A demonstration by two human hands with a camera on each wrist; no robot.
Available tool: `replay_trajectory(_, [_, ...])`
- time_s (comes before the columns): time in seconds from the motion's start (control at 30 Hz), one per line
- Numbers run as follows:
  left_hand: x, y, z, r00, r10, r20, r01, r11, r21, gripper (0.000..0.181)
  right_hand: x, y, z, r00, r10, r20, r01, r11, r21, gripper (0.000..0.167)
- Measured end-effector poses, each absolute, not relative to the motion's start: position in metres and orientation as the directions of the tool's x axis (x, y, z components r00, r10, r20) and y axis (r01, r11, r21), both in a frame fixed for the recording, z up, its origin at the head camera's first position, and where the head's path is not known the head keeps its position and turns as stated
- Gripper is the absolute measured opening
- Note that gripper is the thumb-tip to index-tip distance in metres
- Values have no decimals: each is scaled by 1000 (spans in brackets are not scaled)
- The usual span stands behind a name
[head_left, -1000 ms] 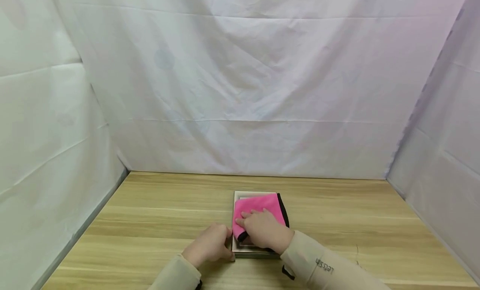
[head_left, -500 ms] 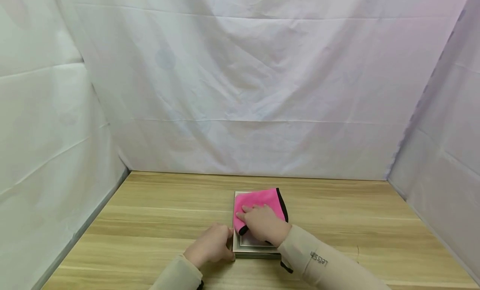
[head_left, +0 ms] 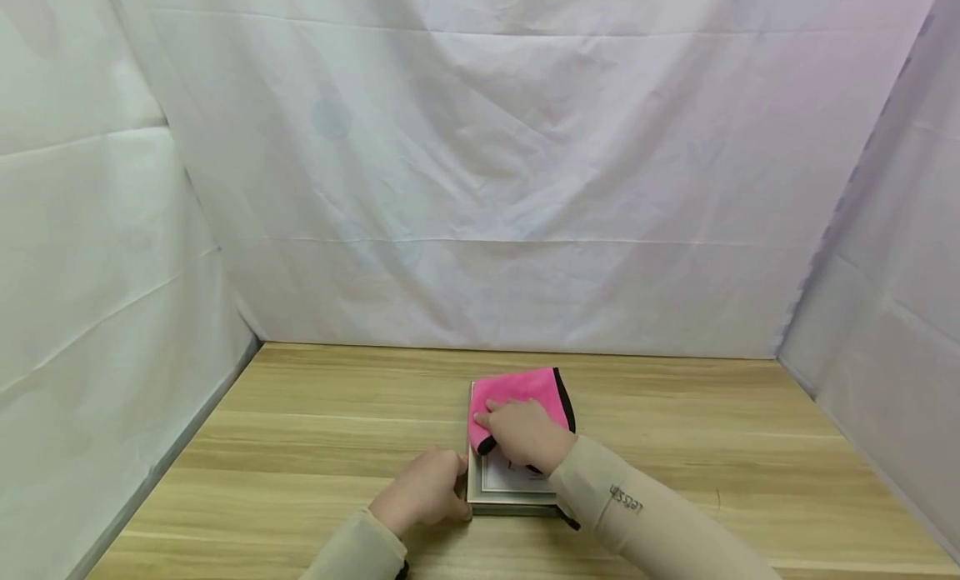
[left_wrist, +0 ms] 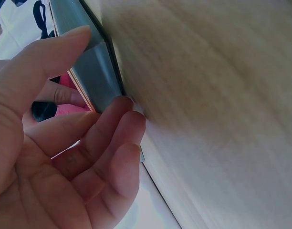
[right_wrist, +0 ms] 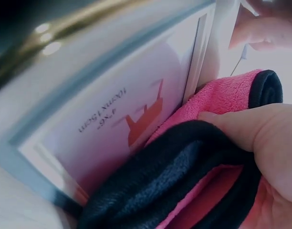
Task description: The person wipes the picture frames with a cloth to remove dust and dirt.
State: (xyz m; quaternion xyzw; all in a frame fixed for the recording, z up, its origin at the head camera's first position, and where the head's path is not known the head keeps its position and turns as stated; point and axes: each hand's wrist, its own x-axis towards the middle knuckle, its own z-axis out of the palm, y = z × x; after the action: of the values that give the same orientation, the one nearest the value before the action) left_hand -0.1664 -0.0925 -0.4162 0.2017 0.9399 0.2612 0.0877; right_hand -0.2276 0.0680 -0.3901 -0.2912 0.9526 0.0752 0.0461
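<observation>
In the head view a photo frame point(head_left: 476, 482) lies face up on the table, a pink cloth point(head_left: 510, 387) with black edging covering its far part. My right hand point(head_left: 529, 434) presses on the cloth with fingers spread. Its thumb point(right_wrist: 239, 125) rests along the cloth in the right wrist view, while its other fingers are hidden there. My left hand point(head_left: 426, 488) holds the frame's near left corner, the thumb on the near side and bent fingers against the left side point(left_wrist: 96, 71). Printed size marks show on the frame's paper insert point(right_wrist: 131, 102).
The wooden table point(head_left: 337, 397) extends around the frame on all sides. White curtains point(head_left: 480, 188) enclose its back, left and right. A thin dark strand point(head_left: 717, 500) lies on the table at the right.
My right hand has slid the cloth away from me along the frame, uncovering more of the insert's near part. My left hand stays at the corner.
</observation>
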Motion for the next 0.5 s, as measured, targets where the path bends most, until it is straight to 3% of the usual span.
replay_trajectory(0.5, [-164,-91,-415,-910,407,-79,312,798,516,26,-237,65,-389,-846,-507,-163,-525,847,86,51])
